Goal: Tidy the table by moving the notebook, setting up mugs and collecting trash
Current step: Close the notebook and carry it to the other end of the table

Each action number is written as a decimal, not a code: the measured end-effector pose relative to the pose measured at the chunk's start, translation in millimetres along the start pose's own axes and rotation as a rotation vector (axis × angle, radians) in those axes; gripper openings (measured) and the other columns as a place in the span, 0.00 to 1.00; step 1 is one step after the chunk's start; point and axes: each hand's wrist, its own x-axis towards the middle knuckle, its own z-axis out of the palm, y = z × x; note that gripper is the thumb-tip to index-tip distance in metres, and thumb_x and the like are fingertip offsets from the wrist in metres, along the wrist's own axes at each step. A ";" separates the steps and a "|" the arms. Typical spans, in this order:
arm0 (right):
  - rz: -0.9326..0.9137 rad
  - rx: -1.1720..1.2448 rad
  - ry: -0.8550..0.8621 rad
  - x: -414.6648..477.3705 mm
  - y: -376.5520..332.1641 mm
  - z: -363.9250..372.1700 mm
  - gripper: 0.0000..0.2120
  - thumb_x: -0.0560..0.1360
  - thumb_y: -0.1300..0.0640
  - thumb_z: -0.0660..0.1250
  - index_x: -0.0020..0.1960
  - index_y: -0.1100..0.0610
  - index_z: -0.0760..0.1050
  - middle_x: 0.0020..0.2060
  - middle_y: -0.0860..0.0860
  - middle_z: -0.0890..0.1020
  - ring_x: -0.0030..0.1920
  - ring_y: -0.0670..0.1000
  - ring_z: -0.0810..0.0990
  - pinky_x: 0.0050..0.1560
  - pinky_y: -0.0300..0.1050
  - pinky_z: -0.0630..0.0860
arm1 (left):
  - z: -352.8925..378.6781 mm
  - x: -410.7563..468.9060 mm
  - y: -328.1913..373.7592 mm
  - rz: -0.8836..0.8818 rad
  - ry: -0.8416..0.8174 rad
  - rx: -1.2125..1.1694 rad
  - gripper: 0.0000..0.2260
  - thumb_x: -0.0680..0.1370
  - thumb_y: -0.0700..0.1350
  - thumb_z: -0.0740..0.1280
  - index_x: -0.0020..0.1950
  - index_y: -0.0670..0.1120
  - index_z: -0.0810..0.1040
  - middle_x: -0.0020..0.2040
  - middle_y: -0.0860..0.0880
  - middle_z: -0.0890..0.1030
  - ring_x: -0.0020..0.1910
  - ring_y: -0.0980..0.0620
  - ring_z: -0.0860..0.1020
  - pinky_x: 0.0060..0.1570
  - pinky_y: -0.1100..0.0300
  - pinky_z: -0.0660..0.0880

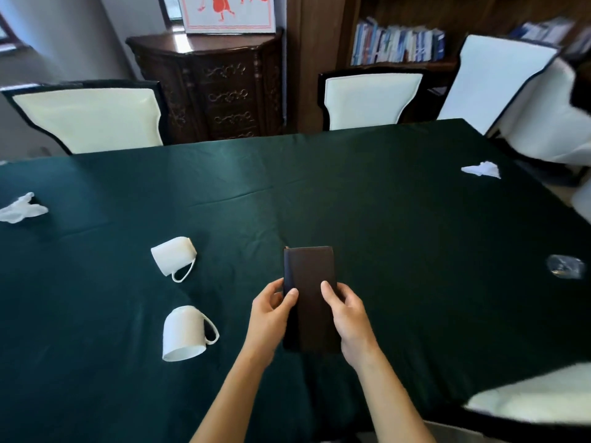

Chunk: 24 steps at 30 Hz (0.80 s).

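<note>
A dark brown notebook [309, 270] is held closed over the green-clothed table [399, 238]. My left hand [271, 311] grips its left edge and my right hand [347, 311] grips its right edge. Two white mugs lie tipped on the cloth to the left: a far mug [172, 255] on its side and a near mug [184, 332] with its mouth turned down towards me. A crumpled white tissue [19, 208] lies at the far left, another white tissue [482, 169] at the far right. A clear plastic wrapper [565, 266] sits near the right edge.
White-backed chairs stand around the table: one far left [86, 123], one far centre [367, 100], one at the right corner [511, 91], one near right [537, 401]. A dark carved cabinet [217, 87] and a bookshelf [396, 43] stand behind.
</note>
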 end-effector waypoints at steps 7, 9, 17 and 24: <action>-0.143 0.134 0.159 -91.7 0.6 21.4 0.06 0.82 0.53 0.70 0.55 0.52 0.85 0.51 0.54 0.90 0.53 0.56 0.89 0.51 0.54 0.86 | -27.0 -48.4 39.6 0.285 -0.041 0.352 0.13 0.81 0.45 0.74 0.64 0.56 0.83 0.53 0.56 0.89 0.54 0.57 0.86 0.56 0.61 0.81; -0.169 0.132 0.162 -113.9 -0.7 24.6 0.06 0.82 0.53 0.70 0.55 0.50 0.85 0.52 0.52 0.90 0.54 0.54 0.89 0.55 0.54 0.85 | -33.0 -53.8 58.5 0.393 -0.017 0.410 0.17 0.82 0.43 0.72 0.71 0.51 0.81 0.59 0.57 0.86 0.58 0.59 0.84 0.60 0.68 0.77; -0.260 0.205 0.138 -185.9 -13.5 16.8 0.07 0.81 0.53 0.70 0.54 0.51 0.86 0.52 0.55 0.90 0.52 0.54 0.89 0.48 0.47 0.86 | -1.2 -80.3 117.8 0.495 -0.313 0.296 0.15 0.81 0.43 0.73 0.68 0.48 0.83 0.59 0.53 0.88 0.62 0.58 0.84 0.65 0.57 0.78; -0.403 0.217 0.318 -236.1 -20.0 -35.2 0.06 0.82 0.53 0.70 0.54 0.51 0.85 0.51 0.52 0.90 0.50 0.50 0.88 0.48 0.45 0.85 | 55.3 -145.1 97.6 0.204 -0.586 -0.058 0.11 0.82 0.49 0.72 0.61 0.46 0.85 0.54 0.43 0.89 0.52 0.47 0.87 0.52 0.50 0.84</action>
